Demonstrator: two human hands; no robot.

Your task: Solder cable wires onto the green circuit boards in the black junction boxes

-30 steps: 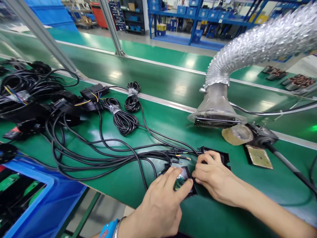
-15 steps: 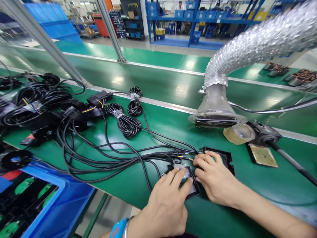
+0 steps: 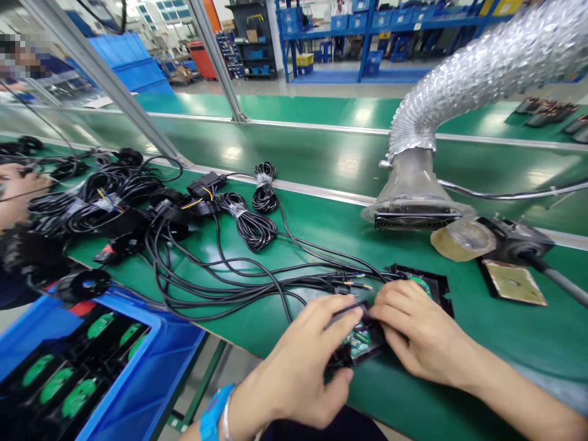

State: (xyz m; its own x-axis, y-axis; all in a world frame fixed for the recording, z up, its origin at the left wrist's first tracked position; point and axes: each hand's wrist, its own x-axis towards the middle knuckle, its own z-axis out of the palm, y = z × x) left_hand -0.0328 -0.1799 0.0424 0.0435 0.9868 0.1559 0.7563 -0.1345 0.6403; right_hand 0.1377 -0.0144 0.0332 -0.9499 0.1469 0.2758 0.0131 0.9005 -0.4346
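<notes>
My left hand (image 3: 305, 361) holds a small black housing (image 3: 379, 343) between thumb and fingers, slightly tilted at the bench's front edge. Inside it a green circuit board (image 3: 359, 340) shows. My right hand (image 3: 416, 327) is closed, its fingertips pinched at the housing's upper right edge; whatever they grip is hidden. Just behind that hand lies a second black housing (image 3: 446, 286) with a green board (image 3: 420, 283), partly covered by the fingers. Black cables (image 3: 257, 291) run in from the left, and their stripped coloured wire ends (image 3: 362, 285) lie just beyond my hands.
A fume hood (image 3: 411, 190) on a silver duct hangs over the bench, near a yellowish round pot (image 3: 463, 239) and a square pad (image 3: 514, 282). Coiled cables (image 3: 110, 190) crowd the left. A blue bin (image 3: 160, 343) holds several housings. A co-worker's hand (image 3: 22, 193) is at far left.
The view has swung left, bringing a co-worker's hand in. The housing is now tilted with its circuit board more exposed; my left thumb has come round its near side. My right fingers have closed at its edge.
</notes>
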